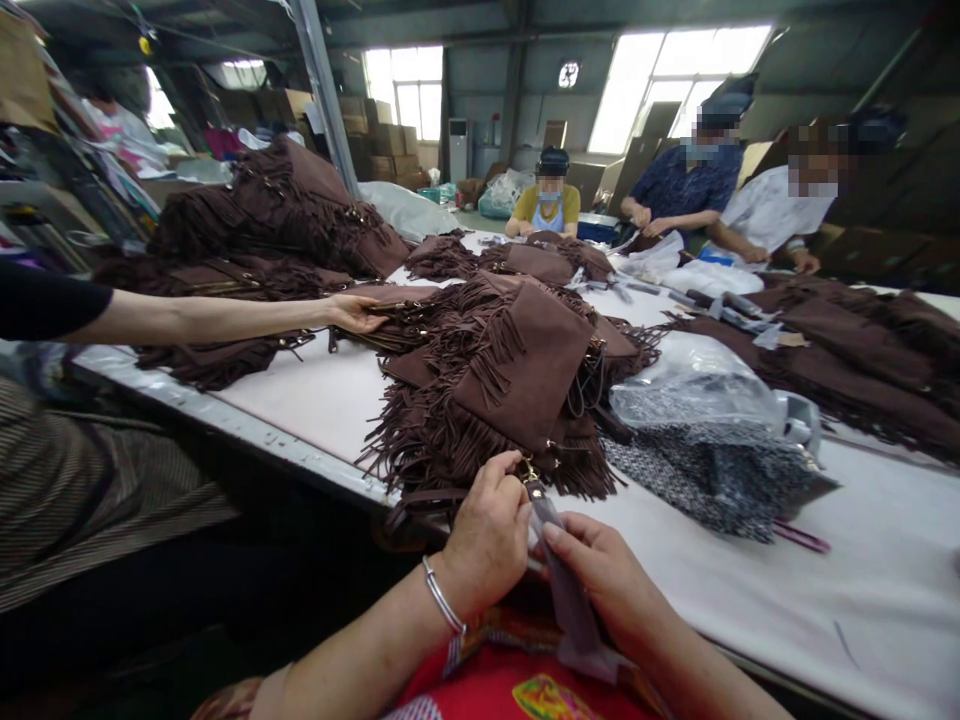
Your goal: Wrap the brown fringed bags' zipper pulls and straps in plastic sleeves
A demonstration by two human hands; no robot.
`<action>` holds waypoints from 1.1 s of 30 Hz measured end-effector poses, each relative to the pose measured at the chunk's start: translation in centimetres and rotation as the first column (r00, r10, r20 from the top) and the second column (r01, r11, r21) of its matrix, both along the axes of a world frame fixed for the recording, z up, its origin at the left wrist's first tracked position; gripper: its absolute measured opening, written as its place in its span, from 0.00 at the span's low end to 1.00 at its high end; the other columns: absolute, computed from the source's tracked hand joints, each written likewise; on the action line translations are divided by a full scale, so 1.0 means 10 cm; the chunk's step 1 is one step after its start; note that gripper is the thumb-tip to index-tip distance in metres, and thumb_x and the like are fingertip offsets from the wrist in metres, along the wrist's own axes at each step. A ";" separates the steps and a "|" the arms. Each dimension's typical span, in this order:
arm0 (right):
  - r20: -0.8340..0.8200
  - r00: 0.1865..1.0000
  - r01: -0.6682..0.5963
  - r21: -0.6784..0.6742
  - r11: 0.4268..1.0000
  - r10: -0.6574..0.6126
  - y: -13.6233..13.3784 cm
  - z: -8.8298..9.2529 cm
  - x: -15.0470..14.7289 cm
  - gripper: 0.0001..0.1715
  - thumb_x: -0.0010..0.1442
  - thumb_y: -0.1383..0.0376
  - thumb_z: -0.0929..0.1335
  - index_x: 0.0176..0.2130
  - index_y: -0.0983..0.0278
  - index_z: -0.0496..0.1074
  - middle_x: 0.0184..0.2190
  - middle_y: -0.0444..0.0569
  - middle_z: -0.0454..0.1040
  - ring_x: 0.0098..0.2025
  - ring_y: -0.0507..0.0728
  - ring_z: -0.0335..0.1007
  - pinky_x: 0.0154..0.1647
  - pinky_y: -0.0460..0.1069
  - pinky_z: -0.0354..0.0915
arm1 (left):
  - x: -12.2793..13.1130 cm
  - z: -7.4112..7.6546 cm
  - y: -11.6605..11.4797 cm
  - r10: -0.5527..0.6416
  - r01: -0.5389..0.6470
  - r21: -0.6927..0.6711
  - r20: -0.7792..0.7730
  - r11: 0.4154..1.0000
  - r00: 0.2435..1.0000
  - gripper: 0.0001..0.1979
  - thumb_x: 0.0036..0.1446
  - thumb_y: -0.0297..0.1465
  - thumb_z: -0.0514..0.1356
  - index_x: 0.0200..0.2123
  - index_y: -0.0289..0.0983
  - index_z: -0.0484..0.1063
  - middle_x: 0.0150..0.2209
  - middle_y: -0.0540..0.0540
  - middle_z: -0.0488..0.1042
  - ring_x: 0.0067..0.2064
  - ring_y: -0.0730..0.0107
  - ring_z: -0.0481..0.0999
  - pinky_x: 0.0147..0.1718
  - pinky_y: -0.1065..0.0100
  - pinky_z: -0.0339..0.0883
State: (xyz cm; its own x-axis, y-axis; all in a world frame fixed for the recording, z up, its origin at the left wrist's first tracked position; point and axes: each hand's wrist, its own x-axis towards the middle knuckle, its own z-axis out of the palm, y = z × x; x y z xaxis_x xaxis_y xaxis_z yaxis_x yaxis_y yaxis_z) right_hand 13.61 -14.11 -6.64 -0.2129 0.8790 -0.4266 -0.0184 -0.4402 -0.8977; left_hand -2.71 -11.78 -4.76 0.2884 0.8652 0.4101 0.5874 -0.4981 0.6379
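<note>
A brown strap [559, 575] in a thin clear plastic sleeve hangs in front of me. Its gold clasp [529, 470] meets the lower corner of a brown fringed bag [536, 370], on top of a heap of similar bags. With curled fingers, my left hand [491, 530] is closed on the strap's upper end, close to the clasp; the fingertips are partly hidden. My right hand [592, 560] pinches the sleeved strap a little lower, thumb on top.
Right of the heap lies a clear plastic bag [697, 380] over speckled fabric [705, 480]. A co-worker's hand [356, 313] reaches in from the left to the bags. More brown bags [292, 210] are piled at left. Several people work across the white table [885, 560].
</note>
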 end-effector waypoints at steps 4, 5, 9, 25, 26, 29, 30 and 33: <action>0.049 0.999 -0.002 -0.018 1.000 0.003 -0.01 0.00 0.05 0.22 0.54 0.49 0.69 0.38 0.65 0.72 0.22 0.43 0.73 0.21 0.51 0.64 0.21 0.45 0.58 | -0.01 0.00 0.06 -0.063 0.064 0.007 -0.056 0.998 0.996 0.06 0.56 0.21 0.52 0.32 0.37 0.65 0.51 0.38 0.67 0.56 0.60 0.66 0.56 0.52 0.64; 0.053 0.999 0.004 -0.008 1.000 -0.004 0.00 0.02 0.05 0.22 0.54 0.50 0.69 0.38 0.65 0.72 0.22 0.43 0.73 0.22 0.51 0.65 0.22 0.45 0.58 | 0.00 -0.02 0.08 -0.064 0.065 0.006 -0.069 0.998 0.996 0.07 0.56 0.21 0.52 0.32 0.37 0.65 0.49 0.39 0.68 0.55 0.61 0.67 0.55 0.53 0.64; 0.065 0.997 0.044 0.080 0.996 -0.049 0.08 0.04 0.02 0.21 0.55 0.52 0.69 0.41 0.66 0.73 0.30 0.46 0.76 0.32 0.54 0.70 0.33 0.47 0.65 | 0.05 -0.13 0.16 0.033 -0.032 0.010 -0.138 0.999 0.990 0.07 0.56 0.20 0.52 0.33 0.36 0.66 0.46 0.40 0.69 0.51 0.62 0.68 0.52 0.55 0.67; 0.138 0.990 0.026 -0.001 1.000 -0.025 0.25 0.01 -0.14 0.25 0.46 0.48 0.72 0.32 0.67 0.73 0.20 0.41 0.69 0.22 0.49 0.64 0.22 0.44 0.56 | 0.13 -0.17 0.40 0.300 -0.299 0.054 -0.325 0.953 0.897 0.06 0.58 0.23 0.52 0.37 0.34 0.67 0.45 0.40 0.67 0.41 0.64 0.72 0.41 0.63 0.71; 0.143 0.989 0.019 0.004 1.000 -0.020 0.26 0.02 -0.14 0.25 0.46 0.48 0.72 0.32 0.67 0.73 0.20 0.42 0.70 0.22 0.49 0.64 0.21 0.44 0.56 | 0.13 -0.16 0.42 0.308 -0.303 0.068 -0.325 0.950 0.894 0.06 0.58 0.23 0.52 0.37 0.34 0.67 0.44 0.40 0.67 0.41 0.64 0.72 0.40 0.64 0.71; 0.157 0.988 0.006 0.012 1.000 -0.008 0.29 0.02 -0.16 0.24 0.46 0.49 0.72 0.32 0.67 0.74 0.23 0.45 0.73 0.25 0.52 0.68 0.22 0.44 0.58 | 0.14 -0.14 0.50 0.340 -0.322 0.110 -0.351 0.940 0.873 0.06 0.59 0.24 0.52 0.38 0.34 0.67 0.42 0.41 0.67 0.39 0.63 0.72 0.37 0.64 0.71; 0.161 0.987 0.009 0.007 1.000 -0.010 0.29 0.02 -0.16 0.24 0.45 0.49 0.72 0.32 0.67 0.74 0.23 0.46 0.74 0.25 0.52 0.69 0.21 0.44 0.58 | 0.15 -0.14 0.53 0.351 -0.329 0.123 -0.365 0.936 0.863 0.07 0.59 0.24 0.51 0.37 0.34 0.68 0.41 0.41 0.67 0.39 0.63 0.72 0.36 0.65 0.71; 0.175 0.984 0.021 -0.007 1.000 -0.019 0.32 -0.02 -0.18 0.23 0.46 0.50 0.72 0.33 0.66 0.74 0.22 0.46 0.74 0.23 0.53 0.69 0.20 0.44 0.56 | 0.17 -0.18 0.60 0.382 -0.348 0.156 -0.387 0.924 0.839 0.07 0.59 0.23 0.51 0.37 0.34 0.67 0.41 0.41 0.67 0.38 0.62 0.72 0.35 0.64 0.70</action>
State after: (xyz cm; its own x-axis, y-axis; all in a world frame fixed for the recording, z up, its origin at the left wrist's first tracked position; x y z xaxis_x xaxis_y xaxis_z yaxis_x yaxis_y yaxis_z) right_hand 11.78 -10.87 -6.88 -0.1166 0.8785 -0.4632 0.1295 -0.4490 -0.8841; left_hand -0.97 -5.79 -6.52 0.1121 0.9113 0.3961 0.9328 -0.2339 0.2742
